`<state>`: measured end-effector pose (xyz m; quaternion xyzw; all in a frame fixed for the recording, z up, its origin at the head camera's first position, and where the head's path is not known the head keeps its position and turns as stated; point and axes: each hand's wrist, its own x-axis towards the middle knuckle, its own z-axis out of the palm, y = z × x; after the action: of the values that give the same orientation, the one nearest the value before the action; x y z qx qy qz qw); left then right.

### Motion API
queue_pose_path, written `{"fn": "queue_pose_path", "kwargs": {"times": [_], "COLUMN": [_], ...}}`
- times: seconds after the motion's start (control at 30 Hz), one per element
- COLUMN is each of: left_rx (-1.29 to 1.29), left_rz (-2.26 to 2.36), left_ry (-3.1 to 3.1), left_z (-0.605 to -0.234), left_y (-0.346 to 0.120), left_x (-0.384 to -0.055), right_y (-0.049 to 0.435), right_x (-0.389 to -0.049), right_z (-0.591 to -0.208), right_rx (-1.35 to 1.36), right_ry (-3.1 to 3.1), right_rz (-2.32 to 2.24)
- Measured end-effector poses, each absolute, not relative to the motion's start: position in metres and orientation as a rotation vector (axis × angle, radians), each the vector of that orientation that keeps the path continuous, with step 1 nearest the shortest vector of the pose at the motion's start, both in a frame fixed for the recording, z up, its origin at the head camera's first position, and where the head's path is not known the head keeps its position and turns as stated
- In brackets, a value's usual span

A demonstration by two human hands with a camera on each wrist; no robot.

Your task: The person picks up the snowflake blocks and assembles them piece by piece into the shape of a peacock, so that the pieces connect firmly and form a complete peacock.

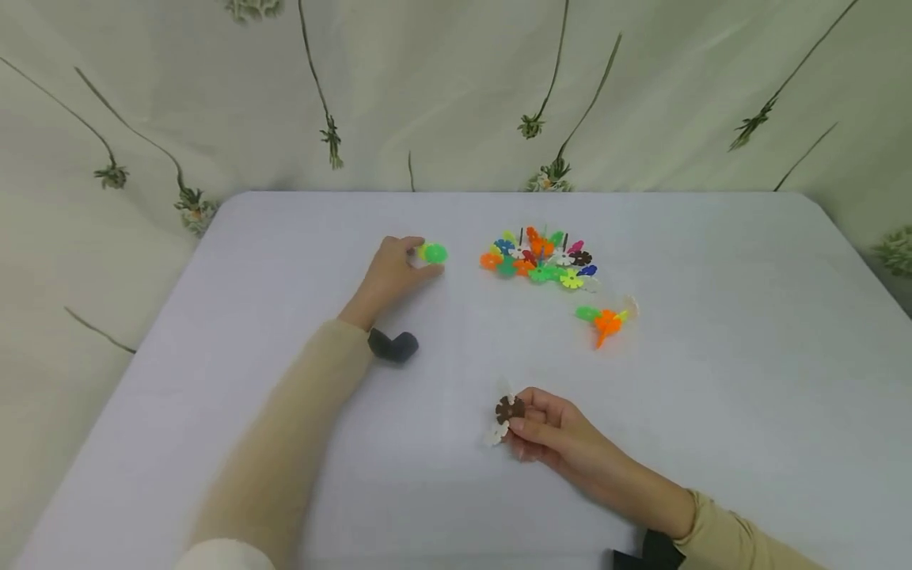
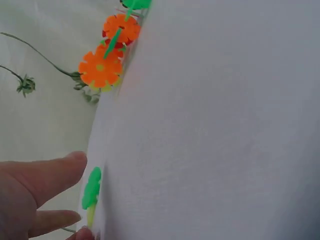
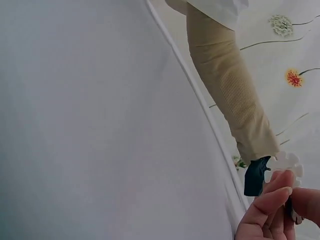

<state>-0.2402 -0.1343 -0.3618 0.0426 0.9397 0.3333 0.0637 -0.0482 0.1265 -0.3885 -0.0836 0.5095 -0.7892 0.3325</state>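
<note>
My left hand (image 1: 394,273) reaches to the back of the table, thumb and fingers spread about a green flower-shaped disc (image 1: 435,253) joined to a yellow one. In the left wrist view a gap shows between the thumb (image 2: 65,167) and the green disc (image 2: 92,189); a fingertip lies close to the yellow part. Nearer the front, my right hand (image 1: 552,431) pinches a brown snowflake disc (image 1: 509,409) with white discs (image 1: 497,433) attached. A white disc (image 3: 287,165) stands above the right fingertips in the right wrist view.
A pile of multicoloured flower discs (image 1: 541,271) lies at the back, right of the left hand. In front of it sits a small joined piece (image 1: 608,321) in orange, green and yellow. A flower-patterned curtain (image 1: 456,95) hangs behind the white table (image 1: 712,380).
</note>
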Motion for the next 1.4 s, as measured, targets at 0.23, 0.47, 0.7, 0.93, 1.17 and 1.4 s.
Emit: {"fn": "queue_pose_path", "kwargs": {"times": [0.23,0.47,0.7,0.93,1.17,1.4], "left_rx": [0.069,0.096,0.150,0.142,0.068,0.055], "left_rz": [0.958,1.046,1.316,1.746,1.888,1.917], "left_ry": [2.920,2.876,2.599,1.744,1.528,1.422], "left_z": [-0.367,-0.371,-0.365,-0.376,-0.382,-0.381], "left_y": [-0.130,-0.140,-0.146,-0.103,-0.077,-0.072], "left_x": [-0.251,-0.239,-0.193,-0.105,-0.078,-0.075], "right_y": [0.125,0.126,0.135,0.138,0.135,0.133], "right_x": [-0.050,-0.049,-0.056,-0.066,-0.065,-0.061], "right_z": [-0.390,-0.392,-0.387,-0.382,-0.383,-0.385], "right_rx": [-0.154,-0.127,-0.125,0.004,0.064,0.040], "right_ry": [1.330,1.400,1.490,1.583,1.554,1.562], "right_rz": [-2.044,-2.028,-2.068,-2.130,-2.195,-2.230]}}
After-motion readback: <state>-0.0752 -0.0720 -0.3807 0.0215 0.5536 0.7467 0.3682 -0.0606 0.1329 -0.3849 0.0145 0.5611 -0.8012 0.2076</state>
